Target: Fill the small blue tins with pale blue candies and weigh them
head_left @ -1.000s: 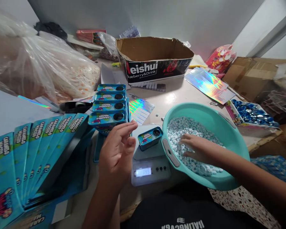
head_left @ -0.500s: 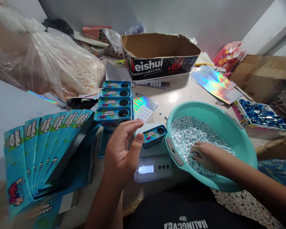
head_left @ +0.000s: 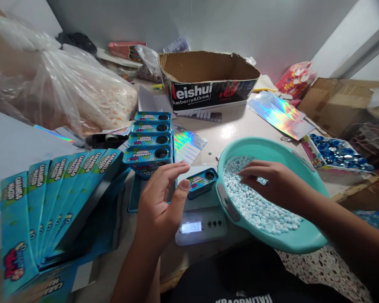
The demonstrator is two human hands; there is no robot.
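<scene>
My left hand (head_left: pixel 162 202) hovers open, fingers apart, its fingertips just left of a small blue tin (head_left: pixel 202 182). The tin stands with its round hole up on a white digital scale (head_left: pixel 202 227). My right hand (head_left: pixel 273 183) is raised just above the white pellets (head_left: pixel 255 208) in a teal basin (head_left: pixel 290 153). Its fingers are drawn together, with a few pellets showing in the gap under them. The basin sits right of the scale and touches it.
Several identical tins (head_left: pixel 148 139) are lined up behind the scale. Flat blue cartons (head_left: pixel 50 198) fan out at the left. A cardboard box (head_left: pixel 208 71) stands at the back, with holographic sheets (head_left: pixel 278 111) to its right. A tray of blue caps (head_left: pixel 337 151) and a plastic bag (head_left: pixel 66 88) flank the table.
My right hand dug into the pellets near the basin's front, then rose and moved left toward the tin with its fingers closed. My left hand stayed beside the tin.
</scene>
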